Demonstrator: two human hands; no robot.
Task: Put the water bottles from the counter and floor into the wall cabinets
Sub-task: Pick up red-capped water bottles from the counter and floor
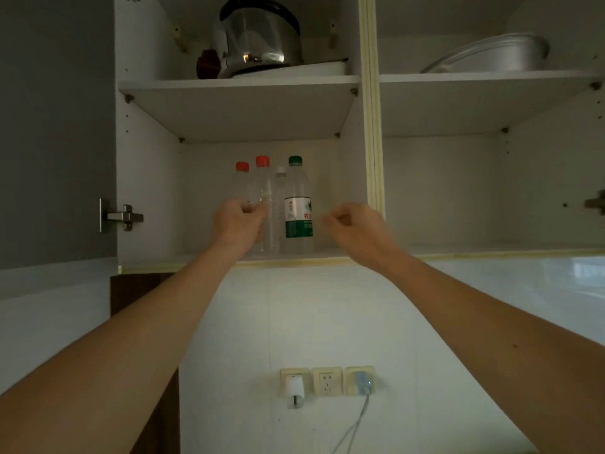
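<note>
A green-capped bottle [298,204] with a green-and-white label, its red print too blurred to read, stands on the lower shelf [327,252] of the left wall cabinet. Left of it stand a pale-capped bottle [280,204] and two red-capped bottles [263,181]. The left hand [236,221] grips one red-capped bottle, and the right hand [352,224], right of the green-capped bottle, is curled holding nothing.

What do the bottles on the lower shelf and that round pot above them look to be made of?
The bottles look like thin clear plastic: the cabinet's back shows through them, and they carry coloured screw caps. The green-labelled bottle looks the same, with a glossy printed wrap. The round pot seems polished metal, likely steel, with mirror-like highlights.
</note>
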